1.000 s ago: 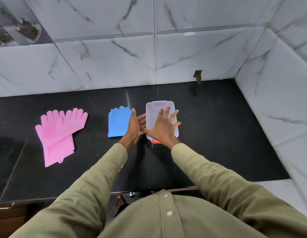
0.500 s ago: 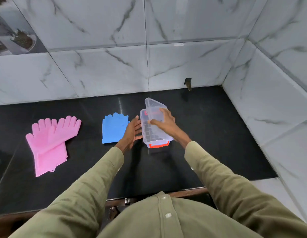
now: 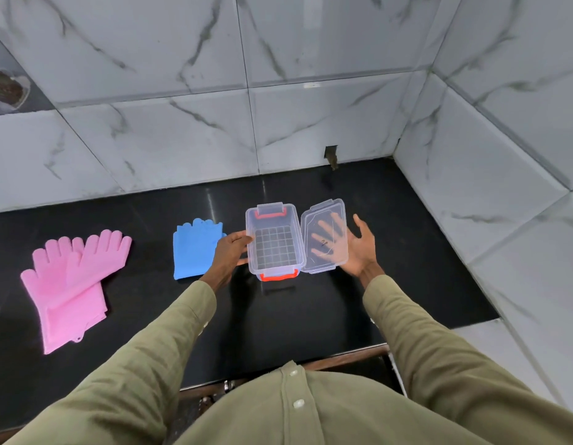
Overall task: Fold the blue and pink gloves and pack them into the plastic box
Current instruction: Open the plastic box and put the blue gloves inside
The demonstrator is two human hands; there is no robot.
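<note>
The clear plastic box [image 3: 252, 252] with orange clips stands open and empty on the black counter. My left hand [image 3: 229, 256] rests against its left wall, fingers curled on the rim. My right hand [image 3: 359, 248] holds the clear lid [image 3: 325, 213] just right of the box, palm up under it, fingers showing through the plastic. The blue gloves [image 3: 193, 248] lie flat just left of my left hand. Two pink gloves [image 3: 71, 277] lie overlapped at the far left of the counter.
The black counter [image 3: 391, 252] is bounded by marble-tiled walls [image 3: 487, 203] at the back and right. A small dark fitting [image 3: 331, 154] sits in the back wall. The counter's wooden front edge [image 3: 342, 361] runs near my chest.
My right hand lifted the lid off the box and swung it out to the right side. My left hand stayed at the box's left wall.
</note>
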